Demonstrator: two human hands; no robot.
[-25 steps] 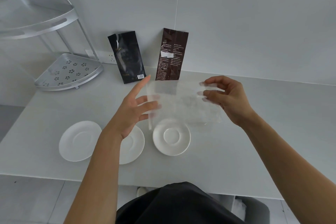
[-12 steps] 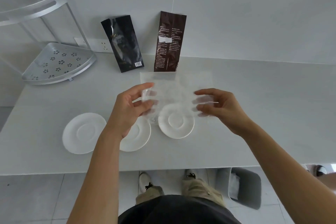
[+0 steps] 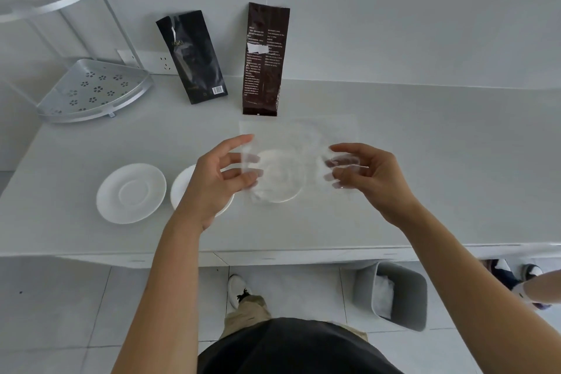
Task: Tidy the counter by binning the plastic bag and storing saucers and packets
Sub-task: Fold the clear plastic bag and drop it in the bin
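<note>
Both hands hold a clear plastic bag (image 3: 299, 143) spread flat above the desk (image 3: 425, 161), near its middle. Left hand (image 3: 217, 182) grips the bag's left edge, thumb in front, fingers (image 3: 253, 158) behind the film and closed on it. Right hand (image 3: 368, 174) grips the right edge the same way, its fingers (image 3: 340, 162) showing through the plastic, clamped on the bag. Three white saucers lie in a row on the desk: left saucer (image 3: 131, 193) fully visible, middle saucer (image 3: 182, 185) mostly hidden behind the left hand, right saucer (image 3: 280, 179) seen blurred through the bag. Black packet (image 3: 192, 56) and brown packet (image 3: 265, 59) stand at the back of the desk, leaning on the wall, well apart from each other. Metal corner rack (image 3: 91, 91) sits at the desk's back left corner. Grey bin (image 3: 403, 297) stands on the floor below the desk's front edge, right of the person, white material inside.
</note>
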